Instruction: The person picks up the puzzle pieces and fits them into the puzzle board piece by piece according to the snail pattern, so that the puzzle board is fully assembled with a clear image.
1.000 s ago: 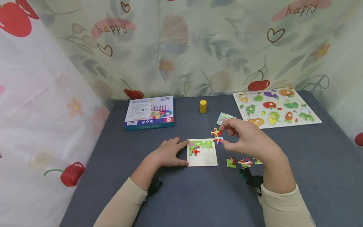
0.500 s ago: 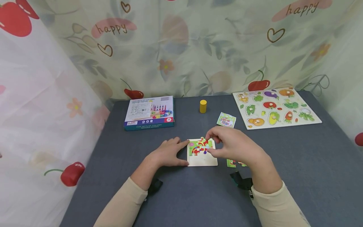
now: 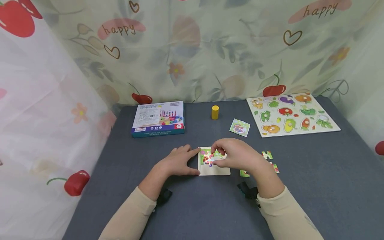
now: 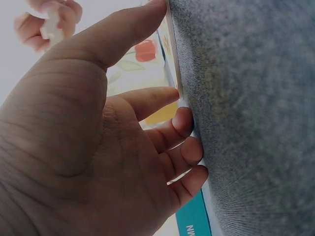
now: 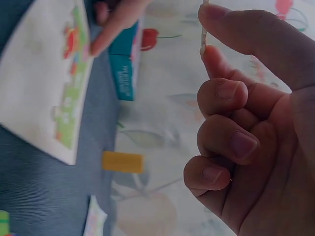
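A small square jigsaw tray [image 3: 214, 171] lies on the table, with colourful pieces fitted along its upper part and bare wood below. My left hand [image 3: 177, 162] rests at its left side, thumb and index finger spread and touching the two left corners. My right hand [image 3: 240, 154] pinches a red and white puzzle piece [image 3: 208, 157] between thumb and index finger, over the tray's upper left part. Edge-on in the right wrist view, the thin piece [image 5: 204, 32] stands out from the fingertips while the other fingers curl in.
Several loose puzzle pieces [image 3: 267, 155] lie right of the tray, partly hidden by the right arm. Behind are a small picture card [image 3: 240, 127], a yellow cylinder [image 3: 215, 112], a flat printed box [image 3: 158, 119] and a vegetable puzzle board [image 3: 292, 115]. A patterned curtain [image 3: 192, 66] borders the table's back.
My right hand has carried the puzzle piece leftward from beside the tray to over its upper left part. The left hand has stayed in place. The card and loose pieces on the right are uncovered more.
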Demonstrator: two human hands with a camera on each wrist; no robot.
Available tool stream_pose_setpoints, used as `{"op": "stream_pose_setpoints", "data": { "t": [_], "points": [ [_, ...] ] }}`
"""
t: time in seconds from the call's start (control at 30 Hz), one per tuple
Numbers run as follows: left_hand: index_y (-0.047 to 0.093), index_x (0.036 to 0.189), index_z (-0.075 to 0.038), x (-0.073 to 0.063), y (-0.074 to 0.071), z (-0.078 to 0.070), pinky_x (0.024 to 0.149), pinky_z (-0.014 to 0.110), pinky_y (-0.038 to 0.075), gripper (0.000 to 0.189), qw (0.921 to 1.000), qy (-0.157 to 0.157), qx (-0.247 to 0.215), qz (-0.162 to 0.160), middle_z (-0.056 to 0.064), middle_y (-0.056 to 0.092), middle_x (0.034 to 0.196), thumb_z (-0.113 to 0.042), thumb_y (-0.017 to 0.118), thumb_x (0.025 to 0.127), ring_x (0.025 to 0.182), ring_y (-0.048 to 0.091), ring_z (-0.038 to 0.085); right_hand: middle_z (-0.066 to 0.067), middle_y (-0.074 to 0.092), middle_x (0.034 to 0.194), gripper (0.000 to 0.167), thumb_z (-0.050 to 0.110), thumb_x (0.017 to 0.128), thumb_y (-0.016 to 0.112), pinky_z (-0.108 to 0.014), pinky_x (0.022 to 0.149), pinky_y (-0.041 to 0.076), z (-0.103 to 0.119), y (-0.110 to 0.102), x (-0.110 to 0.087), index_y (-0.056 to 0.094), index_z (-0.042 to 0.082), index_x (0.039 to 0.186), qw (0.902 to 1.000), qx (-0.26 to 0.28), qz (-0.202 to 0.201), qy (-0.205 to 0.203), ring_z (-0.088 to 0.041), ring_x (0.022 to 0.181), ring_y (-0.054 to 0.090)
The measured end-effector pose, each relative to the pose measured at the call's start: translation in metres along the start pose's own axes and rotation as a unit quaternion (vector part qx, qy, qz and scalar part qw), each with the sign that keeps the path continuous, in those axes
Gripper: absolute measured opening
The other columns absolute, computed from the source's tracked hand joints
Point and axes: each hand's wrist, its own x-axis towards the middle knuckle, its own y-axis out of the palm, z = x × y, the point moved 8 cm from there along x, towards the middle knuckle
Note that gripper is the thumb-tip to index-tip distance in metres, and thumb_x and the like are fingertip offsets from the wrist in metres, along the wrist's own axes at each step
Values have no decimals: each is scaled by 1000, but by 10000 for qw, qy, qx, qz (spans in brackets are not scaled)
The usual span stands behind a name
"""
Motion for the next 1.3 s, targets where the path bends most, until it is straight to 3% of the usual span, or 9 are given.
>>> {"op": "stream_pose_setpoints", "data": {
  "t": [0.43, 0.7, 1.1, 1.3],
  "points": [
    [34, 162, -30, 1, 2, 1, 88, 39, 42, 94, 10000, -26, 62, 40, 7, 50, 132, -65, 74, 84, 107, 46, 22, 3, 46, 65, 20, 23, 83, 84, -33, 60, 35, -37, 32, 18, 73, 17, 100, 9974, -76, 418, 581, -14, 58, 43],
    [33, 162, -31, 3, 3, 2, 89, 40, 42, 95, 9999, -22, 95, 31, 6, 50, 133, -66, 73, 84, 109, 46, 22, 4, 49, 67, 17, 20, 84, 82, -33, 61, 36, -48, 40, 21, 74, 15, 98, 9967, -212, 450, 634, -13, 60, 45],
    [34, 162, -29, 2, 2, 1, 90, 40, 41, 95, 10000, 47, 83, 15, 6, 50, 130, -65, 74, 84, 109, 46, 22, 2, 54, 72, 22, 26, 82, 85, -35, 63, 39, -58, 44, 22, 74, 17, 99, 9939, -401, 474, 912, -16, 66, 50],
    [32, 163, -30, 2, 2, 2, 91, 40, 42, 96, 10000, 14, 79, 40, 6, 50, 132, -66, 73, 84, 110, 46, 22, 2, 58, 82, 37, 33, 82, 88, -37, 71, 42, -57, 44, 23, 74, 18, 112, 9950, -414, 440, 798, -17, 78, 53]
  ]
}}
